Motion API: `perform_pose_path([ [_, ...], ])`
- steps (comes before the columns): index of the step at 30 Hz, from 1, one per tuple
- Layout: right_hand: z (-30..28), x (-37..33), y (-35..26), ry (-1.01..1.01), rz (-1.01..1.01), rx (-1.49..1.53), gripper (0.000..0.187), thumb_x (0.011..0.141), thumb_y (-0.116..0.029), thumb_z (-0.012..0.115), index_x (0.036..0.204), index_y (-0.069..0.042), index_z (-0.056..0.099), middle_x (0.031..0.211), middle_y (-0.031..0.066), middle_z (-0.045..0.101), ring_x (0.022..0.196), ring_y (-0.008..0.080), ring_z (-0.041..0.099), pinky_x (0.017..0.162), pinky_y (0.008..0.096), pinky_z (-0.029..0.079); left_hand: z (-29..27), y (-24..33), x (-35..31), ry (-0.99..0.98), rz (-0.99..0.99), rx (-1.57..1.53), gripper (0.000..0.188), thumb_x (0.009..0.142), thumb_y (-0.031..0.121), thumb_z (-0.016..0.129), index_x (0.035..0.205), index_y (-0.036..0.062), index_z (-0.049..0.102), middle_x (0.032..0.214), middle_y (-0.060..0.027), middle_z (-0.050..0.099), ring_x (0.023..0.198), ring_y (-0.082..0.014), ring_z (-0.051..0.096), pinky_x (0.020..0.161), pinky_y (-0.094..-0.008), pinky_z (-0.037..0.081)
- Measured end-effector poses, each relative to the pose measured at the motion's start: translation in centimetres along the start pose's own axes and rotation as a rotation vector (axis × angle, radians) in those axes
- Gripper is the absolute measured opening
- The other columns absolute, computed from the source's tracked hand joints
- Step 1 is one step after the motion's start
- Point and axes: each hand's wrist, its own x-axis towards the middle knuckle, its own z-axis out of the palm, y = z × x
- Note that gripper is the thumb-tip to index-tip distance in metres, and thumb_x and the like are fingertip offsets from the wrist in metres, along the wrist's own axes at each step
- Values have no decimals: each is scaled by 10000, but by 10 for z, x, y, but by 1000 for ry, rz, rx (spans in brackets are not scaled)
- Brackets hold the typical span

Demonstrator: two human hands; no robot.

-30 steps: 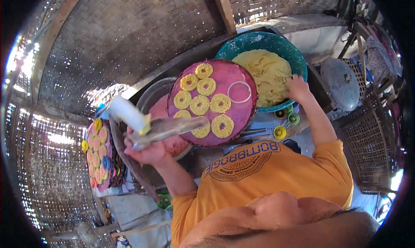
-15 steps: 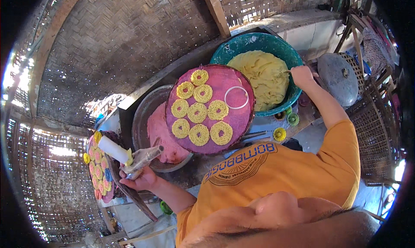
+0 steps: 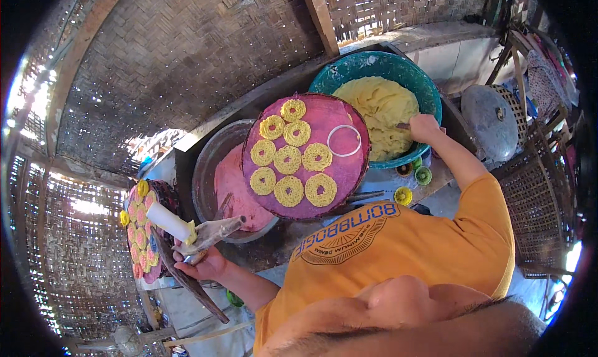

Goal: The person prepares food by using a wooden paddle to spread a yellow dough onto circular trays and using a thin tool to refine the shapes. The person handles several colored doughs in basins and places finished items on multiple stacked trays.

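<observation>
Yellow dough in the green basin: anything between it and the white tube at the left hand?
Yes. The round pink tray lies between the yellow dough and the white tube, covering the green basin's lower-left rim in this view.

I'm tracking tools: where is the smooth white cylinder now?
In the head view, the smooth white cylinder is at left, above and left of the left hand, beside its brown wooden tool.

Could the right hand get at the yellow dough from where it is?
Very likely yes: the right hand is over the green tub, close beside the yellow dough, and nothing covers the dough there.
</observation>
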Motion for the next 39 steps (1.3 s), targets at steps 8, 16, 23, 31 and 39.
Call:
perform_pose_path([
  [8,-30,-17,26,24,-107,83,263,753,-364,586,779,-118,677,684,153,621,686,291,621,604,379,487,18,3,8,4,-12,165,257,850,305,551,1037,139,611,1143,-76,481,1136,-286,434,1007,-533,300],
  [16,-152,-77,78,-93,-198,720,385,751,-401,666,907,-50,682,583,12,543,564,97,516,510,284,415,49,4,18,-255,-130,505,253,755,189,660,906,68,498,906,-96,473,892,-270,531,891,-503,428],
  [23,-190,-89,-27,-140,-700,1199,590,687,-456,737,1016,24,639,702,-49,524,621,44,418,532,213,315,105,-83,21,-214,-796,877,394,694,208,701,1026,47,563,847,-58,619,763,-167,602,667,-303,490],
  [31,-225,-104,-100,431,-1051,427,351,718,-267,658,1035,-116,646,633,70,493,611,257,499,570,332,387,128,-90,25,-819,-351,1457,428,639,287,698,963,23,607,920,-145,621,865,-283,589,771,-366,467],
  [39,-254,-145,-181,1041,-1270,-322,294,714,-237,597,978,-113,635,673,16,469,620,178,496,531,333,368,103,-102,17,-825,-330,1734,349,677,323,616,881,41,634,844,-177,627,836,-360,588,735,-417,475],
])
